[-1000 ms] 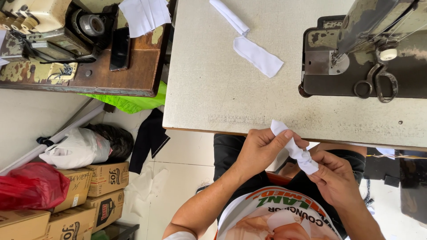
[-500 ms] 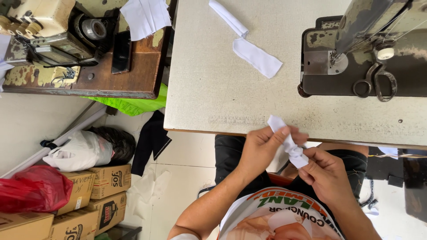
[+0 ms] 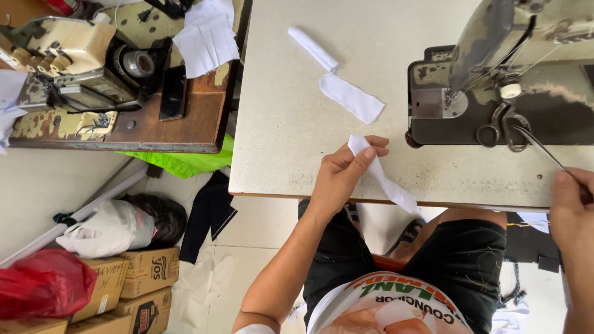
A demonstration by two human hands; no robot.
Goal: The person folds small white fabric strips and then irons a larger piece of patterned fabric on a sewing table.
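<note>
My left hand (image 3: 343,173) pinches the upper end of a narrow white fabric strip (image 3: 387,182) over the front edge of the pale sewing table (image 3: 291,142). The strip hangs down to the right past the edge. My right hand (image 3: 572,204) is at the far right edge, apart from the strip, with its fingers closed on the end of a thin metal tool (image 3: 538,145). That tool slants up toward the scissors (image 3: 498,124) lying on the bed of the sewing machine (image 3: 495,80).
Two more white fabric pieces (image 3: 349,96) lie on the table behind my left hand. A second, older machine (image 3: 80,62) stands on a wooden bench at the left. Cardboard boxes (image 3: 139,272), a red bag (image 3: 43,284) and a white bag sit on the floor.
My right hand has let go of the strip and moved out to the right, onto the thin tool. My left hand has lifted the strip over the table edge.
</note>
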